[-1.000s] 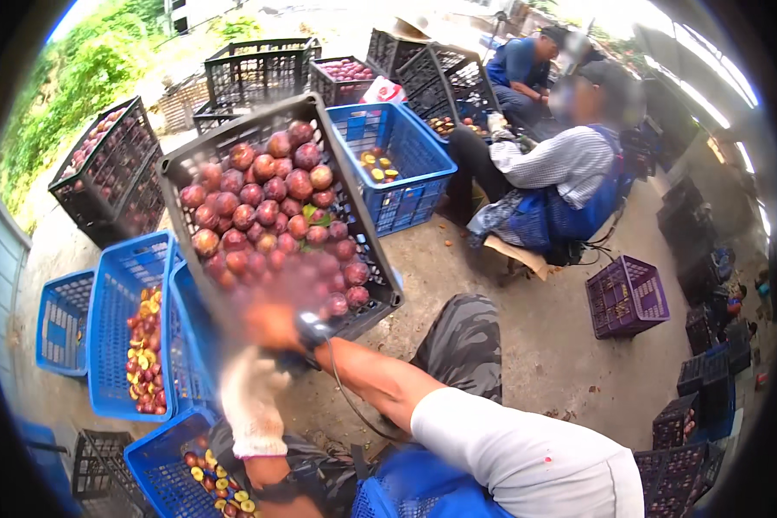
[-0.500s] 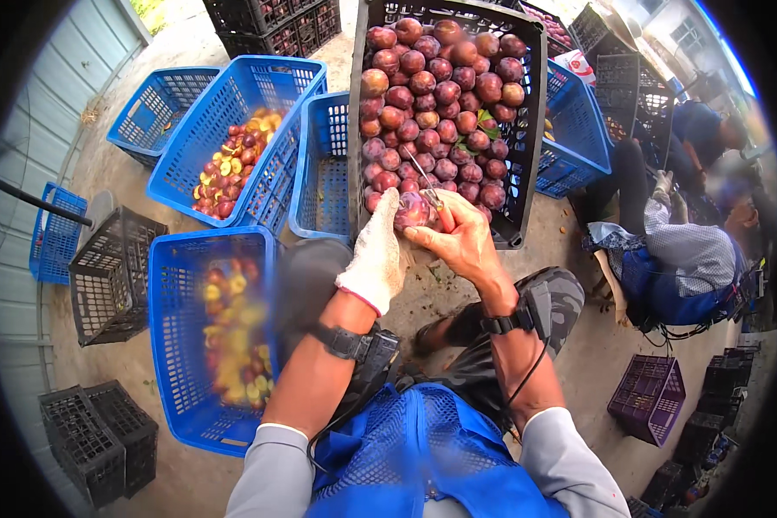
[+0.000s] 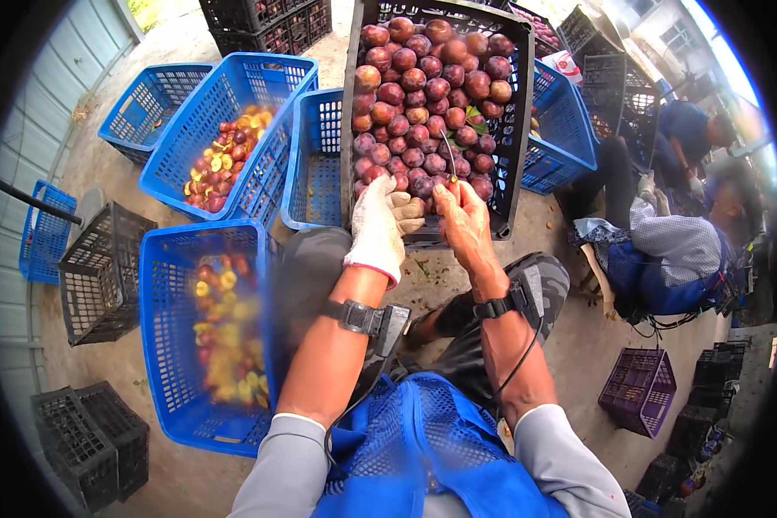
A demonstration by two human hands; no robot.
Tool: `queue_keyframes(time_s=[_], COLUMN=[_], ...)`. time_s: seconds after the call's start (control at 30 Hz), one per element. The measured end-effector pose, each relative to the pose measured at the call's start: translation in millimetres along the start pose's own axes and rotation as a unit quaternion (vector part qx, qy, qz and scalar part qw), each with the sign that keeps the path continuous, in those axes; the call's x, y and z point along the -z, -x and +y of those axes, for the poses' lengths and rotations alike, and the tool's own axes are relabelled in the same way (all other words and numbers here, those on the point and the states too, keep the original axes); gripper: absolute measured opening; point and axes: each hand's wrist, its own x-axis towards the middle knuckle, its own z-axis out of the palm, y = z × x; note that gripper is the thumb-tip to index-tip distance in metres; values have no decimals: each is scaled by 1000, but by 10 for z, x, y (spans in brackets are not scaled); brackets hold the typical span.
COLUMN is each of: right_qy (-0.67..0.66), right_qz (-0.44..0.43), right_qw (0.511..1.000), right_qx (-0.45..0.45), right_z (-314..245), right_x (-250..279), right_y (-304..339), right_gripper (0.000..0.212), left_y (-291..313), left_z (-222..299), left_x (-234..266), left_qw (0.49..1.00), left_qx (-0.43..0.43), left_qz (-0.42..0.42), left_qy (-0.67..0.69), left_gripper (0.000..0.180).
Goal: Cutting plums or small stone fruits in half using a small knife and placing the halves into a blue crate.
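My left hand point(image 3: 378, 223), in a white work glove, is at the near edge of a black crate point(image 3: 520, 129) heaped with red-purple plums point(image 3: 413, 79). Its fingers are loosely bent and apart, and I see no fruit in them. Close to its fingertips lie the nearest plums. My bare right hand point(image 3: 468, 223) is closed around a small knife point(image 3: 450, 157); the thin blade points up and away over the fruit, and the fingers mostly cover its handle. A few green leaves point(image 3: 475, 119) lie among the plums.
At my left, a blue basket point(image 3: 151, 328) holds cut plums; another blue basket point(image 3: 160, 177) with halves stands beyond. More blue baskets point(image 3: 295, 186) and black crates point(image 3: 104, 276) stand around. Co-workers sit at the right, one in a checked sleeve point(image 3: 669, 246). A purple crate point(image 3: 639, 393) is at lower right.
The plum held between my hands is no longer seen in them. My hands have moved apart; the left fingers have loosened, and the knife blade now points more upright.
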Motion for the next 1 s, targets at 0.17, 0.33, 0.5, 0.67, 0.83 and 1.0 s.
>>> queue_keyframes(time_s=[0.17,0.33,0.5,0.67,0.83,1.0], right_qy=[230,467,476,320,25,102], right_qz=[112,-16,-48,-61,-15,-104], right_qw=[966,883,876,928,995,988], right_qx=[48,48,60,181,94,53], right_z=[-36,189,430,-184,-420,-463], right_x=[583,316,137,12,-1,170], right_y=[-58,-239,-387,-7,252,309], right_gripper=[27,39,44,47,23,24], left_y=[134,186,278,303,219,365], left_z=[233,373,229,23,17,171], left_x=[370,570,497,225,248,205], left_qw=[993,996,997,987,984,981], left_qx=[-87,-60,-43,91,46,15], left_qz=[-66,-62,-49,-123,-151,-191], left_qy=[34,19,-30,-48,81,30], left_gripper=[33,34,31,52,38,37])
